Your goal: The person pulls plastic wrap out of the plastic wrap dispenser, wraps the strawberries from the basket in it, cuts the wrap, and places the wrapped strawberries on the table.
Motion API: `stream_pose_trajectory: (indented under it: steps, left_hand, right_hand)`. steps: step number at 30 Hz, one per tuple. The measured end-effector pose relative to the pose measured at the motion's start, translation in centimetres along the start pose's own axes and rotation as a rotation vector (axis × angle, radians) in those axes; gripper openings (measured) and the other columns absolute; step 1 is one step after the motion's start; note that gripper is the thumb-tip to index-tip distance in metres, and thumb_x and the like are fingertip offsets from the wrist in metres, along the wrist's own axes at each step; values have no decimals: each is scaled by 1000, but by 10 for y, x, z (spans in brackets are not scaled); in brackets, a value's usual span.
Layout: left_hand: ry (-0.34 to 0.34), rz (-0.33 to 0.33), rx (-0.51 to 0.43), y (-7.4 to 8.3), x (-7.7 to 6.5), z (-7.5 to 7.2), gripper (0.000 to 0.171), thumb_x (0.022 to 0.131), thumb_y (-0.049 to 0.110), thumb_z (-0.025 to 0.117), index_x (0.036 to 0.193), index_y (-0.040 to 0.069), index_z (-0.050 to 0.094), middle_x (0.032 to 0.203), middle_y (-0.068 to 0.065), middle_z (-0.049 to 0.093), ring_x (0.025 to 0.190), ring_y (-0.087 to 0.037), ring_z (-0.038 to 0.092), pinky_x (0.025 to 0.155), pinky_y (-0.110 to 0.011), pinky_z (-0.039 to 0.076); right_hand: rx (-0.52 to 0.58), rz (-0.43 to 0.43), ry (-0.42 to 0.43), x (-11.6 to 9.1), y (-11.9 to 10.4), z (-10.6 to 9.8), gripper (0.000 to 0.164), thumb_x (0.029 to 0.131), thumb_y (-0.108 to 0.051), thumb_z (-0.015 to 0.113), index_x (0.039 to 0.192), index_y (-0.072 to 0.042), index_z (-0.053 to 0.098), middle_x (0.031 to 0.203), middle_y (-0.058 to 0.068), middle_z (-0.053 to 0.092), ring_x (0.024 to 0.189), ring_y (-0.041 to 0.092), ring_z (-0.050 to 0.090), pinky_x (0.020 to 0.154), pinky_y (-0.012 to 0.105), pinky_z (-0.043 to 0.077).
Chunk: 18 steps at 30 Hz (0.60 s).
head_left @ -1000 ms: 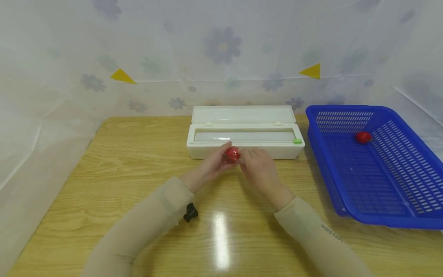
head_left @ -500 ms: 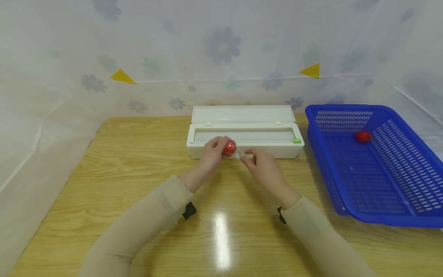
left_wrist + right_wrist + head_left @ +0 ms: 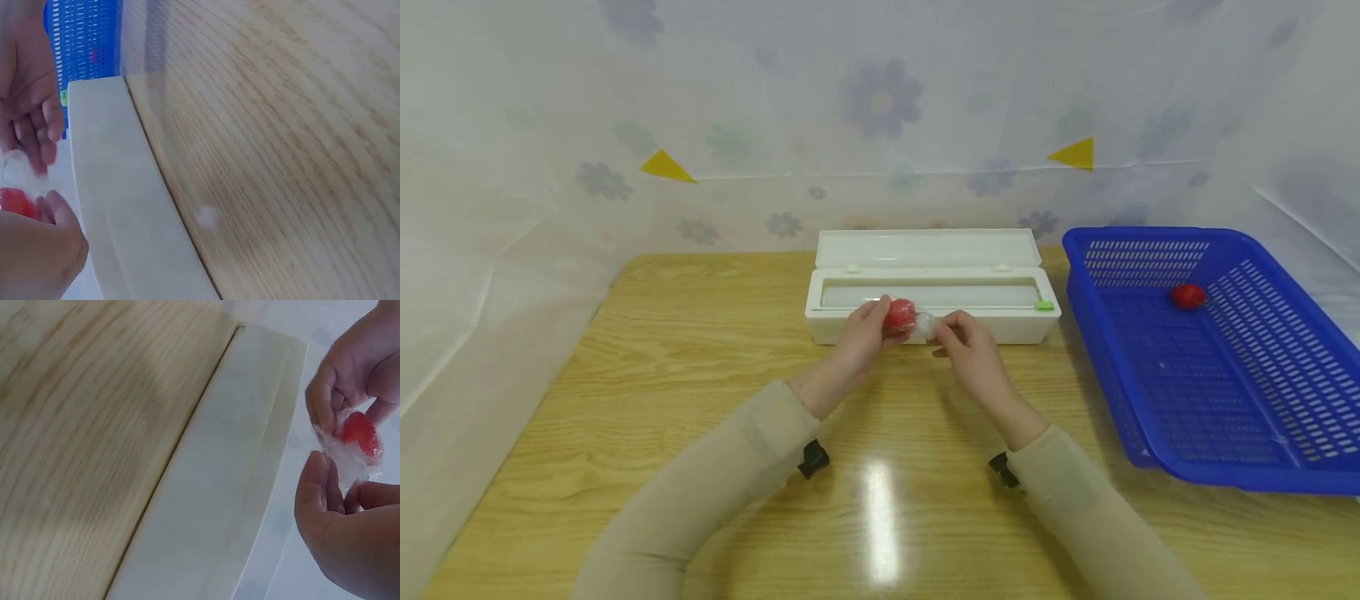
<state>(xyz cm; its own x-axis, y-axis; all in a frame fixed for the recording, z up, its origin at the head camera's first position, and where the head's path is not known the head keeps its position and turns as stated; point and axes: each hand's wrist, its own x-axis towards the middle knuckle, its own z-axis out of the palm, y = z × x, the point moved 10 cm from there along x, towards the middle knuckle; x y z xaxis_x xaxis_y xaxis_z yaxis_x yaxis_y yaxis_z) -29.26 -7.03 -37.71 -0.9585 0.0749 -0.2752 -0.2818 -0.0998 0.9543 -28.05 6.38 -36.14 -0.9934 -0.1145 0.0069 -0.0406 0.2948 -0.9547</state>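
Observation:
My left hand (image 3: pixel 859 335) grips a round red fruit-like thing (image 3: pixel 900 315) wrapped in shiny clear film, just over the front of a white box. From its right side sticks a gathered tail of cling film (image 3: pixel 924 323), whose end my right hand (image 3: pixel 973 354) pinches between thumb and fingertips. In the right wrist view the crinkled film (image 3: pixel 350 459) spans the space between both hands, with the red thing (image 3: pixel 361 434) inside it. The left wrist view shows only part of the red thing (image 3: pixel 17 202), at the left edge.
The white cling film dispenser (image 3: pixel 932 327) stands lid up at the back of the wooden table (image 3: pixel 715 333), a green slider (image 3: pixel 1044 306) at its right end. To the right is a blue basket (image 3: pixel 1142 417) holding another red thing (image 3: pixel 1188 297).
The right hand has drawn away from the wrapped red thing, so the film tail now shows between the hands. The left hand has turned and risen slightly with the red thing.

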Motion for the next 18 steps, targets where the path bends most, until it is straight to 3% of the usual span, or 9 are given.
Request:
stream_pose_trajectory:
  steps: [3,6,9,13,15,18]
  left_hand:
    - [-24,-27,62,-4,1,2,41,103,28,32,126,-2,48,126,-19,55,115,-26,54,102,-39,43]
    - [-98,-63,86,-10,0,8,40,102,28,31,128,1,45,129,-19,51,121,-29,49,105,-45,38]
    - [-220,-97,36,-15,-4,19,42,103,29,26,133,1,37,135,-23,46,127,-35,45,107,-48,36]
    - [-342,-97,-77,-14,-10,33,43,104,28,22,137,0,27,139,-25,40,125,-37,47,105,-46,39]
    - [-352,-79,-94,-12,-11,36,43,104,26,25,136,-2,27,136,-23,42,116,-31,53,102,-42,43]
    - [-312,-44,-36,-11,-9,36,43,103,23,31,136,-4,34,130,-20,47,100,-15,54,96,-32,47]
  right_hand:
    - [79,24,8,3,2,-4,19,100,-9,40,98,7,51,91,22,64,80,18,64,72,23,54]
    - [199,59,29,6,4,-9,18,100,-10,38,95,4,48,78,6,63,69,4,60,66,17,52]
    - [319,97,31,8,7,-12,18,101,-11,36,94,2,47,71,-5,57,64,1,58,63,16,51]
    - [407,164,12,10,12,-10,17,101,-13,36,97,0,46,70,-6,55,63,3,57,63,16,51]
    - [427,207,30,11,17,-11,15,100,-13,38,97,-2,47,69,-6,55,61,3,58,62,16,51]
    - [442,274,78,12,27,-14,17,100,-17,41,97,-2,48,67,-6,55,58,3,58,59,15,51]
